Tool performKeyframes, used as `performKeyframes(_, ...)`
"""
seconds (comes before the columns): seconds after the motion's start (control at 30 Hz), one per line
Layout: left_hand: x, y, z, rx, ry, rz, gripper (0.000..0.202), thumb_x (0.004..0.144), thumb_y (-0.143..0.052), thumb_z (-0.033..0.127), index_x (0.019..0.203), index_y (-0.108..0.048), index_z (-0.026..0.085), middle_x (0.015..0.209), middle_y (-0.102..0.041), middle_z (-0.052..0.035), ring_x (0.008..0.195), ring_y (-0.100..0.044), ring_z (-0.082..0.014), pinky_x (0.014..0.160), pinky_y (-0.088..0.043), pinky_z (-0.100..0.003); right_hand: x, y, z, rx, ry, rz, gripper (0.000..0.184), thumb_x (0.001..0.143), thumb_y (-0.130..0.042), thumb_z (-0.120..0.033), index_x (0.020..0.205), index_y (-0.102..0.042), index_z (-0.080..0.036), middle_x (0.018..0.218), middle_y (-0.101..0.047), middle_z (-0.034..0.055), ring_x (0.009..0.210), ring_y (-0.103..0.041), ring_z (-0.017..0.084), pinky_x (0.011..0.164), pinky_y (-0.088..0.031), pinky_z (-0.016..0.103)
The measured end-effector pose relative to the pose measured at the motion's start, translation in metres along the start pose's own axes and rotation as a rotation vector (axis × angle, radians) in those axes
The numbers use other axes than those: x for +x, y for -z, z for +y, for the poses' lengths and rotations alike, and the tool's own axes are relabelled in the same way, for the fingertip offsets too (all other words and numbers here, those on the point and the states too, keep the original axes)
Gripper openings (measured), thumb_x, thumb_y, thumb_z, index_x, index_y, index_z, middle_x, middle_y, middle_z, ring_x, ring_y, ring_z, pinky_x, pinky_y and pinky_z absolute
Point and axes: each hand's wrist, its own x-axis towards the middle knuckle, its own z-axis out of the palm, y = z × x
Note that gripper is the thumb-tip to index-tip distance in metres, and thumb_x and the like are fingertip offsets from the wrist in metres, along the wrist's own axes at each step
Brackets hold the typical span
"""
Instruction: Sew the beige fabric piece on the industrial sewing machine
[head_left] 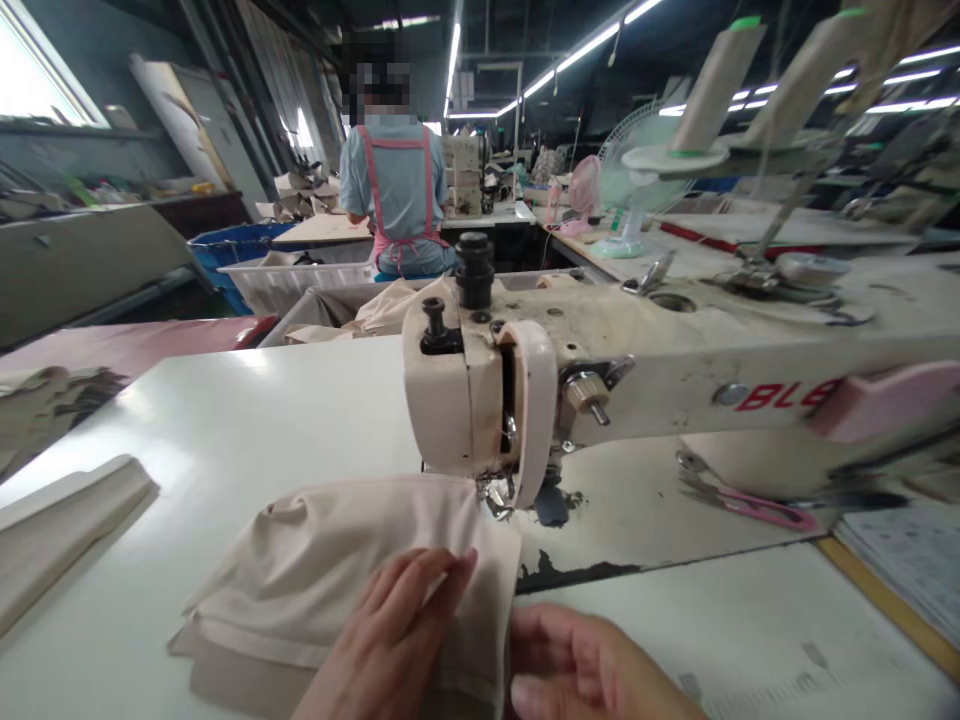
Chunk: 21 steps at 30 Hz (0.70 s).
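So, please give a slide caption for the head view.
Both hands flatten beige fabric at the sewing machine.

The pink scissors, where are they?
In the head view, the pink scissors lie on the white table to the right, under the sewing machine arm, away from both hands.

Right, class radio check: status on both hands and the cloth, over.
Left hand flat on beige cloth. Right hand at cloth's edge. Cloth sits under sewing machine needle. Nothing blocking.
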Motion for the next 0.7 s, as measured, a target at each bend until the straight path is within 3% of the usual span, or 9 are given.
performKeyframes(0.1,0.002,-0.001,-0.003,-0.182,-0.148,-0.045,0.047,0.094,-0.036,0.010,0.140,-0.038,0.018,0.112,-0.061,-0.0095,0.097,-0.057,-0.0175,0.087,-0.049,-0.023,0.019,0.001,0.000,0.053,0.161,0.179,0.052,0.070,-0.081,-0.044,0.110,-0.062,-0.017,0.099,-0.072,0.0078,0.073,-0.070,0.016,0.070,-0.055,0.027)
performKeyframes(0.23,0.020,0.010,0.003,-0.371,0.095,-0.017,0.041,0.093,-0.038,0.008,0.130,-0.044,0.024,0.098,-0.065,-0.0048,0.087,-0.061,-0.0162,0.076,-0.050,-0.022,0.035,-0.001,-0.014,0.050,0.147,0.225,0.033,0.071,-0.076,-0.038,0.092,-0.064,-0.016,0.078,-0.073,0.0039,0.068,-0.069,0.018,0.067,-0.055,0.030)
performKeyframes(0.33,0.048,0.020,0.003,-0.497,0.258,-0.143,0.027,0.093,-0.043,0.017,0.117,-0.054,0.024,0.092,-0.065,-0.0017,0.078,-0.061,-0.0145,0.070,-0.047,-0.021,0.039,-0.003,-0.021,0.009,0.117,0.269,0.029,0.071,-0.074,-0.038,0.087,-0.064,-0.016,0.072,-0.072,0.0013,0.064,-0.068,0.016,0.066,-0.055,0.028)
performKeyframes(0.43,0.076,0.022,-0.006,-0.554,0.310,-0.271,0.016,0.089,-0.048,0.020,0.097,-0.062,0.020,0.088,-0.067,-0.0015,0.079,-0.061,-0.0162,0.074,-0.045,-0.024,0.041,-0.002,-0.020,-0.039,0.112,0.275,0.029,0.069,-0.073,-0.039,0.085,-0.063,-0.017,0.070,-0.070,-0.0004,0.064,-0.067,0.015,0.066,-0.055,0.026)
performKeyframes(0.57,0.089,0.011,-0.016,-0.563,0.346,-0.259,0.012,0.083,-0.054,0.024,0.074,-0.058,0.017,0.067,-0.059,0.0016,0.063,-0.053,-0.0134,0.059,-0.041,-0.021,0.042,0.001,-0.011,-0.137,0.131,0.327,0.026,0.074,-0.064,-0.039,0.089,-0.062,-0.018,0.066,-0.065,-0.0012,0.059,-0.065,0.016,0.059,-0.054,0.027)
performKeyframes(0.63,0.087,0.003,-0.017,-0.537,0.389,-0.199,0.014,0.081,-0.053,0.022,0.067,-0.054,0.017,0.059,-0.052,0.0033,0.056,-0.046,-0.0115,0.053,-0.036,-0.021,0.039,0.001,-0.005,-0.289,0.199,0.394,0.028,0.071,-0.065,-0.027,0.097,-0.062,-0.018,0.076,-0.066,0.0021,0.065,-0.065,0.019,0.062,-0.055,0.031)
performKeyframes(0.7,0.084,-0.002,-0.016,-0.500,0.443,-0.127,0.016,0.078,-0.052,0.016,0.062,-0.049,0.017,0.055,-0.047,0.0042,0.053,-0.042,-0.0103,0.052,-0.032,-0.021,0.033,0.001,0.000,-0.667,0.385,0.454,0.040,0.067,-0.063,-0.012,0.107,-0.063,-0.017,0.095,-0.067,0.0082,0.084,-0.065,0.024,0.076,-0.056,0.038)
